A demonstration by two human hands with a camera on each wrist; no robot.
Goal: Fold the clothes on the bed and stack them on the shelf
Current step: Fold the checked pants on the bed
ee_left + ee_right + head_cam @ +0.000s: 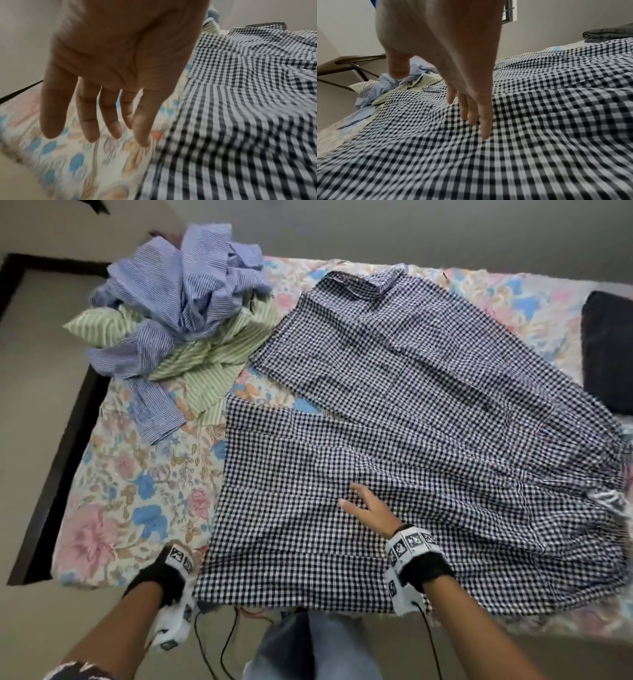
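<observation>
From the head view, the black-and-white checked cotton shirt [394,446] lies spread across the floral bedsheet [137,494], right hand [368,508] flat on it, fingers straight. Left wrist view: left hand [116,70] hovers, fingers loose. Right wrist view alone shows a wooden shelf [351,63].

Black-white gingham shirt [394,440], floral bedsheet [137,491]

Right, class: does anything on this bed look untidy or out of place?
Yes. The blue striped shirt is crumpled in a heap on the green striped garment at the bed's far left corner, both unfolded. The checked shirt lies spread out but wrinkled, with the right hand flat on it.
</observation>
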